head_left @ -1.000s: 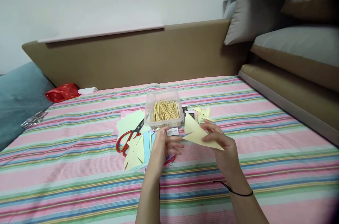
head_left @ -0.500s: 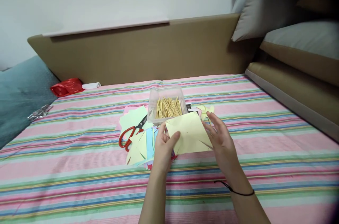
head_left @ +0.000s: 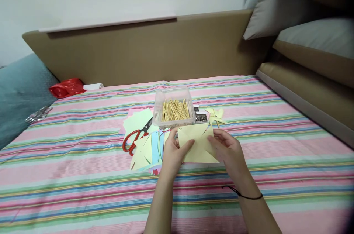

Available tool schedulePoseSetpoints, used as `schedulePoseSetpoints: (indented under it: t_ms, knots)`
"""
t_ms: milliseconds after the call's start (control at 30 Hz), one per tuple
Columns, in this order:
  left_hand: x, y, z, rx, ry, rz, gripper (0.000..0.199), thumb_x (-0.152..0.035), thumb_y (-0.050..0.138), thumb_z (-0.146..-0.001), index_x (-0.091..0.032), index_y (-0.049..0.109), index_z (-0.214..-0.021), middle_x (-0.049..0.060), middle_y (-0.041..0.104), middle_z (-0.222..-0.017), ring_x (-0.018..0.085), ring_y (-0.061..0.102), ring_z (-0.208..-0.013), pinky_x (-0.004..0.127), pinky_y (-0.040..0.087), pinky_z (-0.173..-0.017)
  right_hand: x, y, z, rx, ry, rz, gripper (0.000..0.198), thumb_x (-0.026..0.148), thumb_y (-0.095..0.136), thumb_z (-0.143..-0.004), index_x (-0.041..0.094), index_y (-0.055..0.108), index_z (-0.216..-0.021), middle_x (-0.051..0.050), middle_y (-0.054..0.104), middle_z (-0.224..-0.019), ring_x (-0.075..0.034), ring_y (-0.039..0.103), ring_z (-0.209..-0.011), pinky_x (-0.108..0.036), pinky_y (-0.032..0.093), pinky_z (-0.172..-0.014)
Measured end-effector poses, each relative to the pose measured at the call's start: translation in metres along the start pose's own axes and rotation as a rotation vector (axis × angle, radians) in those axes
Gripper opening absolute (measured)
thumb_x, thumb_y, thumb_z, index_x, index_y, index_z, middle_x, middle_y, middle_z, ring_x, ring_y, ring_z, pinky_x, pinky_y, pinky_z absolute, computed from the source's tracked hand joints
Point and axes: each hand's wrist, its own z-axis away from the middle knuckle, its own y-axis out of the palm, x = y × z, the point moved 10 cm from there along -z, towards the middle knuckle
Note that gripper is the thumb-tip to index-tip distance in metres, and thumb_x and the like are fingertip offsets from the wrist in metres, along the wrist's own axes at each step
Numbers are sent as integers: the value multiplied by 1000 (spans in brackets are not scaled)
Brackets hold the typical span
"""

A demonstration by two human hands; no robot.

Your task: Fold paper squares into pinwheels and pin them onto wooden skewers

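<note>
Since the frame half a second ago, our right hand (head_left: 231, 151) has closed in from spread fingers beside the yellow sheet (head_left: 197, 147) to a grip on its right edge, and the sheet now sits squarer between our hands. We judge the step in hand to be steadying and lining up this cut sheet; slits run inward at its upper right and lower right corners. The next move, we think, calls for a light pinch at a corner, with the slits kept from tearing further.

Our left hand (head_left: 173, 154) pinches the left edge, thumb flat on the face and fingers behind. Our right hand is narrow too, its thumb on the front; how firmly it presses, we cannot tell. The sheet is held up in front of the clear box (head_left: 158, 114) of sticks (head_left: 175, 110), above the striped cloth (head_left: 96, 189). The scissors (head_left: 142, 131) and cut papers (head_left: 143, 151) lie to our left; a yellow pinwheel (head_left: 216, 116) lies beyond our right hand.
</note>
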Motion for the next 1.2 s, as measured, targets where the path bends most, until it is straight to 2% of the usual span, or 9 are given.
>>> schedulePoseSetpoints:
  t_ms: [133, 300, 500, 833, 933, 1067, 1200]
  knots:
    - [-1, -4, -3, -17, 34, -49, 49, -32, 75, -68, -18, 48, -107, 6, 73, -80, 21, 69, -65, 30, 55, -58, 1, -7, -1, -19, -10, 22, 22, 40, 73, -73, 23, 71, -87, -2, 71, -87, -17, 63, -78, -25, 50, -66]
    - [-4, -12, -5, -46, 68, -98, 46, -31, 73, -68, -18, 48, -105, 6, 73, -81, 22, 70, -70, 30, 55, -60, 6, -1, -1, 57, -33, 75, 21, 40, 68, -78, 23, 71, -90, -3, 71, -87, -17, 62, -73, -28, 50, -64]
    - [-4, -13, -5, -31, 84, -105, 44, -30, 72, -70, -19, 48, -105, 6, 72, -82, 22, 70, -71, 29, 55, -59, 11, 1, 0, 78, -79, 121, 16, 36, 69, -77, 24, 71, -88, -3, 71, -94, -19, 63, -83, -29, 51, -71]
    - [-1, -12, -7, -15, 92, -147, 41, -31, 71, -72, -19, 49, -105, 4, 72, -79, 20, 68, -67, 27, 53, -57, 16, 7, 1, 131, -174, 96, 15, 29, 71, -76, 28, 72, -90, -3, 67, -106, -19, 65, -88, -31, 54, -77]
    - [-1, -10, -7, -4, 90, -128, 43, -31, 71, -72, -20, 49, -107, 4, 72, -81, 20, 69, -68, 29, 54, -59, 26, 9, 4, 120, -277, 152, 11, 25, 69, -77, 27, 73, -87, -4, 66, -104, -20, 64, -94, -32, 54, -80]
    - [-2, -8, -7, 5, 83, -109, 47, -30, 72, -71, -19, 49, -109, 5, 72, -83, 21, 69, -70, 29, 55, -61, 49, 17, 15, 116, -526, 361, 17, 20, 60, -84, 28, 74, -86, -6, 65, -103, -22, 60, -102, -36, 51, -86]
    - [-3, -5, -6, 8, 96, -102, 45, -29, 72, -71, -19, 50, -109, 9, 72, -98, 23, 69, -87, 30, 55, -70, 61, 28, 26, 120, -671, 526, 23, 16, 58, -84, 30, 74, -93, -7, 61, -110, -22, 62, -100, -41, 50, -89]
